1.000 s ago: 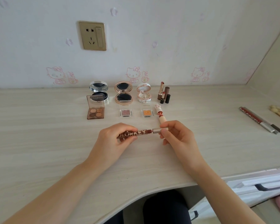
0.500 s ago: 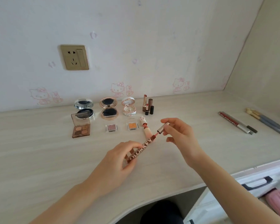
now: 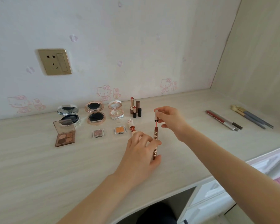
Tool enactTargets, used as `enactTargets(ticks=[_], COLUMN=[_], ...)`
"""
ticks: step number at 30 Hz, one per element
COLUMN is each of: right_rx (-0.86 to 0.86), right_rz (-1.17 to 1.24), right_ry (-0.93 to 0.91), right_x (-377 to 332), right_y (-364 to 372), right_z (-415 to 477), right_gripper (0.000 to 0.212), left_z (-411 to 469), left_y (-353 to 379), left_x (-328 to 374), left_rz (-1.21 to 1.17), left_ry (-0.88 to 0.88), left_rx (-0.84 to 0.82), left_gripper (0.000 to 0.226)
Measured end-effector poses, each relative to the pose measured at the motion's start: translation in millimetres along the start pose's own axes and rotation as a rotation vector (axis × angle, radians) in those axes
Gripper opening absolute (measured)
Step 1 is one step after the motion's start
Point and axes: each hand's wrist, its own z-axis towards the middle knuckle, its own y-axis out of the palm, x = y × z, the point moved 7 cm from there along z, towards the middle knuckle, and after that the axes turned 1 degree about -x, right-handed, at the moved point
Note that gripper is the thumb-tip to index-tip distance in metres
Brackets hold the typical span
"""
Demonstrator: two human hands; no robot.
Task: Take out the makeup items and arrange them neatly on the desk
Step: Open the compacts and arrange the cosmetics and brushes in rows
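My left hand [image 3: 141, 151] grips a slim brown lip pen [image 3: 155, 141] with white lettering, held nearly upright over the desk [image 3: 39, 167]. My right hand [image 3: 170, 120] pinches its rose-gold cap [image 3: 156, 116], which sits just off the pen's tip with a small gap between them. Behind them lie three open round compacts [image 3: 94, 114], an open eyeshadow palette [image 3: 65, 135], two small square shadow pans [image 3: 120, 129], a cat-topped lip tube [image 3: 132, 127] and standing lipsticks [image 3: 135, 108].
At the right of the desk lie a similar capped pen [image 3: 220, 119], a dark pencil [image 3: 236, 125] and some brushes [image 3: 250, 116]. A wall socket [image 3: 55, 61] sits on the back wall. White drawers [image 3: 217, 199] stand below the desk at the right.
The pen swung from lying sideways between both hands to nearly upright. My right hand pulled the cap off its tip. The view tilted up and to the right.
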Motion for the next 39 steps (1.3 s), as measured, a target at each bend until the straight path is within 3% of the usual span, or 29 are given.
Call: enactTargets(ticks=[14, 21, 27, 39], right_rx=[-0.092, -0.109, -0.121, -0.122], right_rz=[-0.142, -0.235, -0.495, -0.573], right_ry=[0.002, -0.034, -0.129, -0.175], right_x=[8, 11, 11, 15], right_y=[36, 59, 67, 67], right_z=[30, 49, 55, 65], right_gripper=[0.015, 0.013, 0.019, 0.016], left_z=[-5, -4, -2, -3], left_y=[12, 12, 11, 4], left_x=[-16, -21, -20, -18], left_rz=[0.109, 0.150, 0.142, 0.037], left_ry=[-0.010, -0.047, -0.037, 0.002], left_rx=[-0.056, 0.016, 0.073, 0.145], left_gripper=[0.064, 0.058, 0.051, 0.027])
